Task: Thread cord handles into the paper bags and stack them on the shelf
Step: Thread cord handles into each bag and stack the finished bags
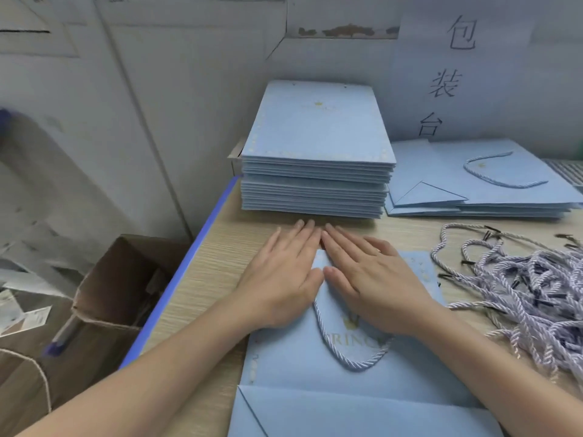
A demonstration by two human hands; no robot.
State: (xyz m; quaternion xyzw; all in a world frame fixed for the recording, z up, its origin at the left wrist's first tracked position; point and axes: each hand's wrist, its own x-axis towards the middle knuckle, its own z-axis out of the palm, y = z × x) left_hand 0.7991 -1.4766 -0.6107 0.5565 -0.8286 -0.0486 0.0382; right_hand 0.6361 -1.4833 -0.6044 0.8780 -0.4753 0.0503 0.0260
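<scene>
A flat light-blue paper bag (347, 380) lies on the wooden table in front of me, with a twisted lilac cord handle (353, 361) looping over its printed face. My left hand (284, 279) and my right hand (369, 279) press flat on the bag's upper part, fingers straight and side by side. A tall stack of flat blue bags (315, 159) without handles stands just beyond my fingertips. To the right lies a lower pile of bags with cord handles (492, 181). A tangled heap of loose lilac cords (530, 285) with dark tips lies at the right.
The table's left edge has a blue trim (189, 263). Below it on the floor stands an open cardboard box (110, 288) with a blue pen beside it. A paper sign with handwritten characters (454, 70) hangs on the wall behind.
</scene>
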